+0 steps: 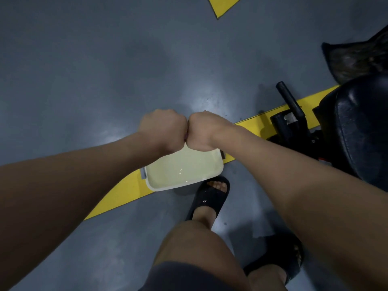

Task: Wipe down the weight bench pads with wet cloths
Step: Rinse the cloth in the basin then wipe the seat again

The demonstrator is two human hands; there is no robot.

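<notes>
My left hand and my right hand are clenched into fists, knuckles pressed together, backs facing the camera. They hover just above the far edge of a pale basin of water on the floor. A thin pinkish sliver of cloth shows between the fists; the rest of it is hidden inside them. The black weight bench pad sits at the right edge, with a second dark pad behind it.
The basin rests on a yellow floor stripe crossing the grey floor. The bench's black frame and a bar handle stand right of the basin. My feet in black slides are directly below it. Water drops speckle the floor nearby.
</notes>
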